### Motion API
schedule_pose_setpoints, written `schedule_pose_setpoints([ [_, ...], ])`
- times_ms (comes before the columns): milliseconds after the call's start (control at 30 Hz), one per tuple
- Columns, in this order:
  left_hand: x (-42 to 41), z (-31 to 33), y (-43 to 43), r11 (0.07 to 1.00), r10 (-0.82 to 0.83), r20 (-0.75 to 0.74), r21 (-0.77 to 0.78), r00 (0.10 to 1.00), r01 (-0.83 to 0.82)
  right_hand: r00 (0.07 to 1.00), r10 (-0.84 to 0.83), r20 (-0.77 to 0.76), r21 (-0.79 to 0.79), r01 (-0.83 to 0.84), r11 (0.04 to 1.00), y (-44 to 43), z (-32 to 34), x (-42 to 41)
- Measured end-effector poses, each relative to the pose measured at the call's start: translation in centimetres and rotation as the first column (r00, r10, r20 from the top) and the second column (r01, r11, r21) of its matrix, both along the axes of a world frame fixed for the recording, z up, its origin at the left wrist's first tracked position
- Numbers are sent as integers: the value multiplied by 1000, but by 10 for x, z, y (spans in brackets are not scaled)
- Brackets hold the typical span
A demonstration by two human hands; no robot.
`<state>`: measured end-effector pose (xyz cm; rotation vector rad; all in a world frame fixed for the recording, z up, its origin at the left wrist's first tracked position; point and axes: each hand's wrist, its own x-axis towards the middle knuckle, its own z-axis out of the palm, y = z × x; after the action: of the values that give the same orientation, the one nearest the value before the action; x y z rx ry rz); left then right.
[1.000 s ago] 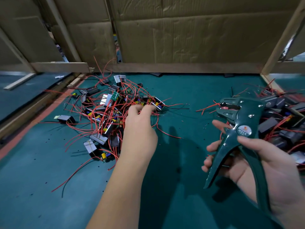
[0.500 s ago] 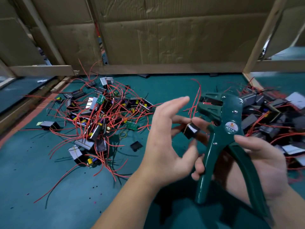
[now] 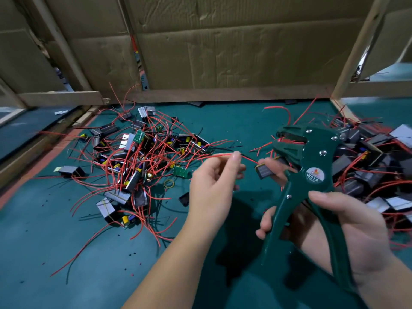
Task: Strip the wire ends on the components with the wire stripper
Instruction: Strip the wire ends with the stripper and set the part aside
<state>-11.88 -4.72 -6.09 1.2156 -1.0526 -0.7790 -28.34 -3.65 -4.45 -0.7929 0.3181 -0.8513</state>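
Left hand (image 3: 213, 188) has gone from spread fingers to a narrow pinch on the red wire (image 3: 219, 155), drawing it straight & away from the component (image 3: 264, 171), which sits at the fingertips of the right hand (image 3: 356, 226), just under the tool head. Right grip wraps the wire stripper (image 3: 312, 168) handles; jaws apart, wire not yet inside. Risk, imo: one hand carries tool + component, so squeezing may drop the part or bite the wire crooked.

teal table mat (image 3: 66, 253), creased cardboard wall (image 3: 234, 52) behind, wooden framing strips (image 3: 60, 98) around
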Motion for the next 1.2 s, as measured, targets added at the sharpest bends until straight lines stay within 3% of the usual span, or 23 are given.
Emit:
schedule_pose_setpoints([
  [167,7,7,-1,984,-148,-363,42,920,175,995,-2,-102,-41,-3,999,4,-3,6],
  [267,14,12,-2,985,-135,-512,23,848,170,998,57,-27,-18,-57,998,-3,-3,5],
  [333,21,13,-4,992,-108,-503,7,858,129,976,104,194,80,-121,989,-7,1,3],
  [400,25,15,-3,990,-127,-486,-9,864,140,963,45,266,165,-92,982,-8,3,-2],
  [433,26,16,-3,987,-148,-488,-10,860,163,964,53,260,178,-102,979,-11,-3,-1],
  [533,27,16,-3,983,-121,-500,61,857,175,980,-167,-108,159,183,970,-14,-7,0],
  [633,29,13,-5,989,-5,-427,133,904,68,964,-157,-216,225,205,953,-13,-6,4],
  [800,31,11,-4,995,64,-290,87,955,-41,984,-85,-159,256,124,959,-9,-13,4],
  [967,32,12,-5,999,37,-253,29,967,-31,977,-200,-79,248,213,945,-16,-6,0],
  [1100,34,14,-2,998,-21,-185,48,983,30,955,-296,27,134,290,948,-23,-4,-15],
  [1200,34,15,0,996,-47,-110,69,993,54,920,-391,-40,45,393,919,-27,-1,-19],
])
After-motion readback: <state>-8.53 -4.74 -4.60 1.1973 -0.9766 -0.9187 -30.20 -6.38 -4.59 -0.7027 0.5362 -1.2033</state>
